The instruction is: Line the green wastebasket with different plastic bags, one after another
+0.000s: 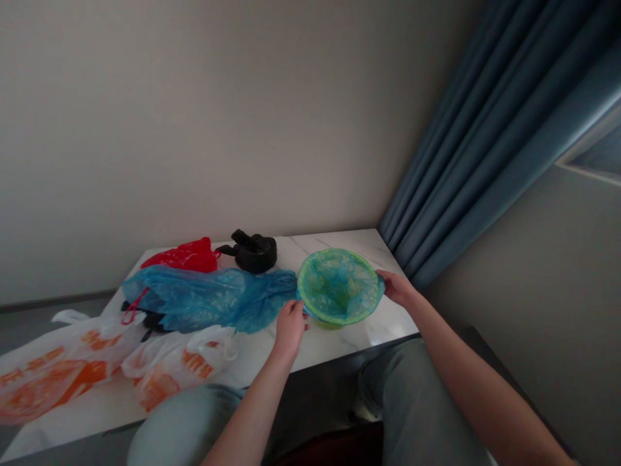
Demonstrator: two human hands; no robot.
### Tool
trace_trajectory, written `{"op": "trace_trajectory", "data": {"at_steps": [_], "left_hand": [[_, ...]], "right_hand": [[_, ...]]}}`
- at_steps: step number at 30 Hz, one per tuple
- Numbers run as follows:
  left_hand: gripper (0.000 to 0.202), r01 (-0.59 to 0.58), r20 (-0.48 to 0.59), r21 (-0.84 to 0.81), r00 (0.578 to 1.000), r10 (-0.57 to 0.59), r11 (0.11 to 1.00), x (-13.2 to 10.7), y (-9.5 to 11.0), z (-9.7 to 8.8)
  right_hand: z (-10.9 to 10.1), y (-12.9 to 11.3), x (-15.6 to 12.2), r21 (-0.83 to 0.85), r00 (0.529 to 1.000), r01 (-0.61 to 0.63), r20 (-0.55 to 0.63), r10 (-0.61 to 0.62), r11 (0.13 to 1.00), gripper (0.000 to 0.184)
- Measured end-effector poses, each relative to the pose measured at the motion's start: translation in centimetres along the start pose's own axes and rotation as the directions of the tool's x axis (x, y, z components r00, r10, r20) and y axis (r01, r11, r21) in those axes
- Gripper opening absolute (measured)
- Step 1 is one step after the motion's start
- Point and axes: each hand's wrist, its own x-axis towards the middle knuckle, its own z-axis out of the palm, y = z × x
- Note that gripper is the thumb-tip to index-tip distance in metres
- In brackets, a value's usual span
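Note:
A green wastebasket (331, 323) stands on the white marble-patterned table, lined with a thin blue plastic bag (356, 282). The bag is spread inside and folded over the round rim. At the rim's right side, my right hand (396, 287) is closed on the bag's edge. My left hand (290, 325) is at the left front of the rim, fingers bent and closed on the bag's edge there. The wastebasket's lower part is mostly hidden by its rim and the bag.
Left of the wastebasket lies a crumpled blue plastic bag (208, 294). Behind it are a red bag (187, 255) and a black bundled bag (257, 252). White bags with orange print (194, 362) lie at the front left. A blue curtain (475, 142) hangs at the right.

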Motion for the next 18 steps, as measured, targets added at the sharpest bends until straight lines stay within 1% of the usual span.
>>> {"op": "trace_trajectory", "data": {"at_steps": [3, 6, 8, 11, 14, 16, 18], "left_hand": [[0.025, -0.088, -0.002, 0.074, 0.996, 0.089, 0.993, 0.4, -0.2, -0.4], [0.028, -0.162, 0.016, 0.112, 0.987, 0.161, 0.980, 0.8, -0.5, -0.6], [0.029, -0.185, 0.031, 0.147, 0.983, 0.183, 0.972, 1.0, -0.6, -0.6], [0.028, -0.208, 0.044, 0.178, 0.978, 0.203, 0.962, 1.0, -0.6, -0.6], [0.027, -0.230, 0.035, 0.172, 0.973, 0.228, 0.958, 1.0, -0.3, -0.6], [0.024, -0.233, 0.032, 0.146, 0.972, 0.231, 0.961, 1.3, 0.0, -0.7], [0.019, -0.216, 0.029, 0.099, 0.976, 0.214, 0.971, 1.7, 0.3, -0.6]], "right_hand": [[0.0, -0.3, -0.5, 0.062, 0.996, 0.025, -0.087, -0.020, 0.998, 0.001], [0.1, -0.7, -1.4, 0.088, 0.989, 0.044, -0.146, -0.031, 0.995, 0.008], [0.1, -1.1, -2.0, 0.098, 0.987, 0.038, -0.158, -0.023, 0.994, 0.012], [0.3, -1.7, -2.9, 0.059, 0.990, 0.018, -0.140, -0.010, 0.998, 0.016], [0.6, -1.8, -3.9, -0.082, 0.993, 0.061, -0.100, -0.069, 0.995, 0.014], [0.8, -1.8, -4.7, -0.203, 0.992, 0.111, -0.034, -0.121, 0.973, 0.017], [1.0, -1.8, -5.5, -0.315, 0.987, 0.160, 0.070, -0.145, 0.935, 0.022]]}}
